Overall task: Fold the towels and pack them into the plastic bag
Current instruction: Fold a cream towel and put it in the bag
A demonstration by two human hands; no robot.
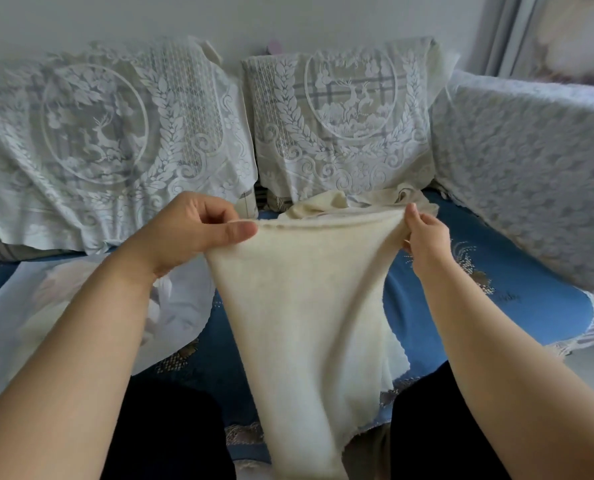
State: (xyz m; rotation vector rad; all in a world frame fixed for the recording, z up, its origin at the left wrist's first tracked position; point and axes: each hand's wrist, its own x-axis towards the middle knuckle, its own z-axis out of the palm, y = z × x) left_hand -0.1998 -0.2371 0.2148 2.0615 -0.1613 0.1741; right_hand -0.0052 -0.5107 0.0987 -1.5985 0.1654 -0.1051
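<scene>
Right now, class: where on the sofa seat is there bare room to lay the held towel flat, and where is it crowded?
Most bare blue seat lies right of the right hand, bordered by the lace-covered armrest. A narrower strip runs between the plastic bag and the held towel. Crowded: the bag fills the left side, and a crumpled towel lies against the back cushions.

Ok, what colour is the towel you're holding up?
Plain cream, no pattern. The towel shows best in the head view, the only view here.

Bare, sleeveless forearms; left hand, right hand; black trousers.
</scene>
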